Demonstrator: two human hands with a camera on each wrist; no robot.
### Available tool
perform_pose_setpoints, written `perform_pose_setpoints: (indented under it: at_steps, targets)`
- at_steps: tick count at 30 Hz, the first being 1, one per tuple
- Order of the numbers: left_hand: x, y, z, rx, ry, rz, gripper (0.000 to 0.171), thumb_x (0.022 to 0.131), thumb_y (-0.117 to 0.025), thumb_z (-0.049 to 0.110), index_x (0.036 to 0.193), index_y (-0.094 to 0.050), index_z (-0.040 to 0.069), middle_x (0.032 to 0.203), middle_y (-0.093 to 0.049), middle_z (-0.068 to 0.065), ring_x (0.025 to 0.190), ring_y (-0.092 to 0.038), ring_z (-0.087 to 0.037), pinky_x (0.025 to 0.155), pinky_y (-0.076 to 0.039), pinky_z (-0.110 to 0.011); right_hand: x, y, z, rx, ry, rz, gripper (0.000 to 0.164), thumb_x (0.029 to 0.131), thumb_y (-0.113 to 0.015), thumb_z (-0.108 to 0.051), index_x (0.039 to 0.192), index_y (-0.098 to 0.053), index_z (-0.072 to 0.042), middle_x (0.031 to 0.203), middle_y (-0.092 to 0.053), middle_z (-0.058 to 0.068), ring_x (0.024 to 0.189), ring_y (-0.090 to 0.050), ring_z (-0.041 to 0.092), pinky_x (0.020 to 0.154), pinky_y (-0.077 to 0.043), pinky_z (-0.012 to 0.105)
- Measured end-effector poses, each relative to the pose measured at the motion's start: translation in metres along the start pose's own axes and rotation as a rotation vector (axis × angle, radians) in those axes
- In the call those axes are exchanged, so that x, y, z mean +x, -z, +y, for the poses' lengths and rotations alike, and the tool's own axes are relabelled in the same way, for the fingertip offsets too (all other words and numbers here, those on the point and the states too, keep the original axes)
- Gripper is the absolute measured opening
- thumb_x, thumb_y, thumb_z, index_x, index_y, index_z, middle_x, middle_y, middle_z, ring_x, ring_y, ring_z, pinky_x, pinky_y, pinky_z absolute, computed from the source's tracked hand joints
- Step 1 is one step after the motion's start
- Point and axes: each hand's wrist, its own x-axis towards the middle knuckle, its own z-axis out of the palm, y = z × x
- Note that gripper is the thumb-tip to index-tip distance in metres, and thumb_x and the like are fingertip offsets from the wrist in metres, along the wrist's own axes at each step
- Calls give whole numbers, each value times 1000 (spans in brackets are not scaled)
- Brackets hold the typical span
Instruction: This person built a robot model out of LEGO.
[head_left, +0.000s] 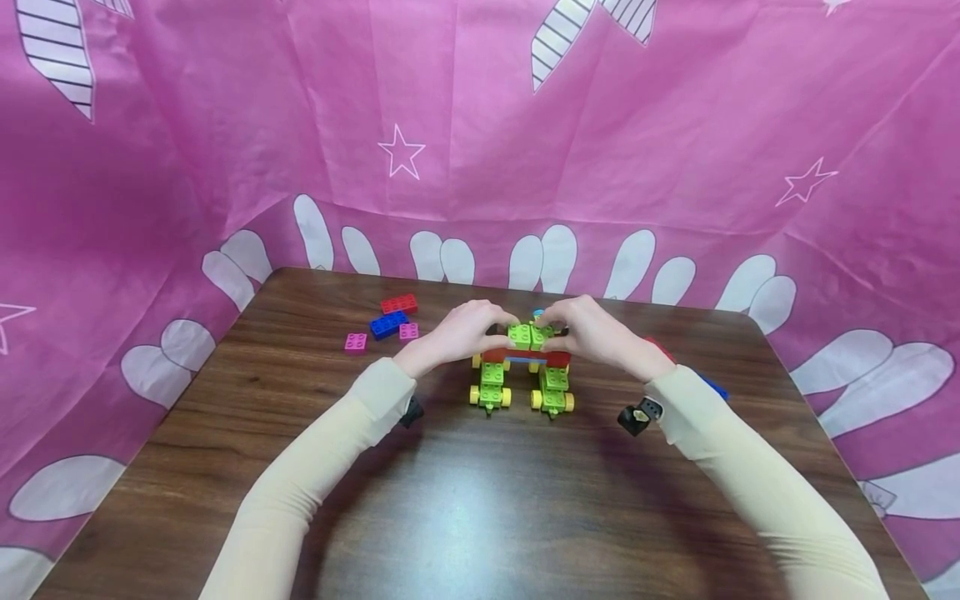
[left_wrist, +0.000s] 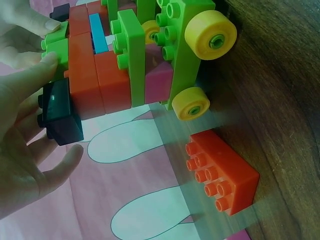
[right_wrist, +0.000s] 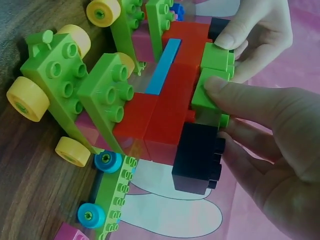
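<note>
Both hands are at a toy-brick structure with two green wheeled bases (head_left: 553,402) and red bricks (right_wrist: 172,95) spanning them. My left hand (head_left: 463,335) pinches a light green brick (head_left: 518,336) on top of the red bricks, its thumb on the near side. Beside it, my right hand (head_left: 596,337) pinches a second light green brick (right_wrist: 201,97) the same way. The two green bricks sit side by side. Black bricks (right_wrist: 194,157) stand at the outer ends of the red top. A light blue piece (right_wrist: 163,67) lies between the red bricks.
Left of the structure lie a red brick (head_left: 399,303), a blue brick (head_left: 388,324) and two pink bricks (head_left: 356,342). A green base with blue wheels (right_wrist: 112,195) stands on the other side. To the right, a blue piece (head_left: 714,387) shows partly behind the right arm.
</note>
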Motion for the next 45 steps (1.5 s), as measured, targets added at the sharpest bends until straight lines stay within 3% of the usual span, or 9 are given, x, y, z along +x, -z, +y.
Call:
perform_pose_setpoints:
  at_steps: [7, 17, 30, 37, 45]
  targets:
    - [1, -1, 0, 5, -4, 6, 37, 93, -69, 30, 126, -69, 13, 125, -71, -4, 116, -64, -21, 100, -52, -40, 4, 3, -1, 1, -15, -30, 25, 76, -85, -12, 98, -77, -4, 98, -77, 11, 83, -74, 21, 75, -61, 37]
    - [0, 0, 0, 1, 17, -3, 38, 93, -69, 31, 127, -68, 14, 125, -71, -3, 116, -63, -21, 99, -52, -40, 5, -1, -5, -28, -18, -8, 25, 75, -86, -10, 96, -77, -3, 96, -77, 11, 81, -72, 21, 74, -61, 37]
    - [1, 1, 1, 9, 6, -8, 39, 93, -69, 32, 128, -68, 14, 125, -71, -3, 115, -64, -21, 98, -53, -39, 9, 11, -2, 7, 0, -104, 25, 77, -83, -9, 100, -77, -2, 101, -77, 14, 86, -75, 25, 78, -61, 39]
    - [1, 1, 1, 4, 11, -4, 39, 93, -69, 32, 127, -68, 15, 125, -71, -2, 115, -64, -20, 97, -53, -39, 8, 10, -3, -25, 26, -89, 24, 77, -84, -8, 99, -77, -2, 99, -77, 14, 84, -74, 24, 76, -61, 38]
    - [2, 1, -1, -4, 17, -10, 39, 93, -69, 32, 128, -68, 15, 125, -71, -3, 115, -63, -21, 99, -53, -39, 7, 4, -8, -69, -5, -45, 24, 76, -85, -10, 98, -77, -3, 97, -77, 11, 84, -73, 22, 75, -61, 36]
